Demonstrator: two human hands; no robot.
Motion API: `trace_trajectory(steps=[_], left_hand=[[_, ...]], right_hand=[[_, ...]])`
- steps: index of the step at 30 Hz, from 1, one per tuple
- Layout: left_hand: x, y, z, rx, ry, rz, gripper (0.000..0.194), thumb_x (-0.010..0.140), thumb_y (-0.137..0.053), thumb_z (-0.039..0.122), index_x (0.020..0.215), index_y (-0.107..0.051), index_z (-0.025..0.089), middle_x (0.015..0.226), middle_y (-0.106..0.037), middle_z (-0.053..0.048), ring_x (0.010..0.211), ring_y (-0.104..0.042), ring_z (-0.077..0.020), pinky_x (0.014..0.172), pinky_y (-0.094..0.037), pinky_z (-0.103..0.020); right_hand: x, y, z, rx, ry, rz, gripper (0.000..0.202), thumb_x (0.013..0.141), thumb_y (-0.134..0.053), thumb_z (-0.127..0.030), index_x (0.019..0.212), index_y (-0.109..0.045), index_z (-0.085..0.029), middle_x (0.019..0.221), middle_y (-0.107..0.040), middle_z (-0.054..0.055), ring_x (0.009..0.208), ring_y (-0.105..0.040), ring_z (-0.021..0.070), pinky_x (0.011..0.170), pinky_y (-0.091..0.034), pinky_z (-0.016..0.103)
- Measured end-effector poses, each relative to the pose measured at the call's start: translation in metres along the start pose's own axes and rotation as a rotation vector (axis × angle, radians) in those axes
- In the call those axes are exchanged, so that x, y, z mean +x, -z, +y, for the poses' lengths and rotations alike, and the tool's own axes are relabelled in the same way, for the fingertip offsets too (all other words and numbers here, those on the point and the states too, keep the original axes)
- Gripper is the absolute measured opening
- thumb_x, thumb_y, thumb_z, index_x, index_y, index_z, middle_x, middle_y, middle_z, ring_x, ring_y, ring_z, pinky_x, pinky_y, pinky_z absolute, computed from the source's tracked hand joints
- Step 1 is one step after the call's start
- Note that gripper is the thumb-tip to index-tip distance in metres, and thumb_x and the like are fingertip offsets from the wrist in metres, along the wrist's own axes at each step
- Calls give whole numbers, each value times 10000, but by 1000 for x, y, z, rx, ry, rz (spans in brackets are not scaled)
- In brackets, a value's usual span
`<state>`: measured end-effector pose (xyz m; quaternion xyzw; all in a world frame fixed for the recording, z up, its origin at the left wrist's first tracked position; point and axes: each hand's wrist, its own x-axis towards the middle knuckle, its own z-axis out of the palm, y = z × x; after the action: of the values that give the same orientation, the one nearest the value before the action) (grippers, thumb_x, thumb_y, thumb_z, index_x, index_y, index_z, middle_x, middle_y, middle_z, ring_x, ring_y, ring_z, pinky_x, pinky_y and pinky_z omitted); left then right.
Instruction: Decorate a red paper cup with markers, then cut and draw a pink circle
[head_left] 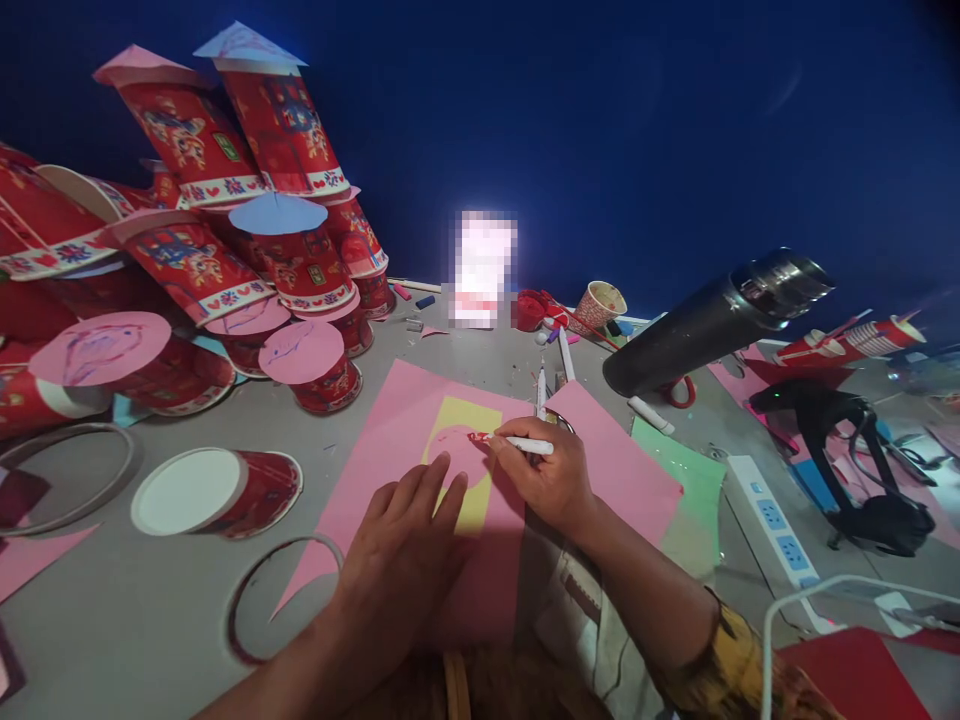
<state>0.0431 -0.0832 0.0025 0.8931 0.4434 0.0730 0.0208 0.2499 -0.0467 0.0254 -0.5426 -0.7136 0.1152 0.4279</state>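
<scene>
My right hand (551, 475) is closed around a white marker (532, 445), its red tip end over a pink paper disc (450, 440). Short red marks show on the disc. My left hand (409, 525) lies flat with fingers stretched out, fingertips at the disc's lower edge. Beneath the disc is a yellow paper strip (474, 515), which rests on a large pink sheet (390, 405). Part of the disc is hidden by my fingers.
Red paper cups with paper tops (277, 130) stand stacked at the left. A cup with a white top (187, 490) lies nearer. At the right are a dark thermos (690, 330), green paper (675, 490), a power strip (776, 530) and a black strapped device (862, 470).
</scene>
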Motion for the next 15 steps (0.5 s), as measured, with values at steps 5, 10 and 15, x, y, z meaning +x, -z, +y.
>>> trace_trajectory(steps=[5,10,15], left_hand=[[1,1,1,1,15,-25,511,861,-785,231,1358,-682,172,1510,-648,-182,1270,-637,-360,976,-543,-470],[0,1,1,-19,14,-23,499,880,-780,231,1366,-683,174,1505,-652,-180,1275,-638,-359,984,-542,-471],[-2,-1,-2,-40,4,2,504,886,-779,235,1375,-676,174,1509,-642,-193,1285,-626,-366,989,-531,-475]], right_hand=[[-1,-2,3,41,-87,9,243,990,-677,-377,835,-774,-217,757,-799,33,619,-719,150,610,-553,236],[0,-5,5,107,-94,4,229,985,-688,-382,861,-778,-212,765,-800,31,614,-720,144,604,-562,232],[0,-7,5,157,-75,-52,204,987,-695,-365,891,-785,-209,776,-811,35,628,-741,150,618,-581,230]])
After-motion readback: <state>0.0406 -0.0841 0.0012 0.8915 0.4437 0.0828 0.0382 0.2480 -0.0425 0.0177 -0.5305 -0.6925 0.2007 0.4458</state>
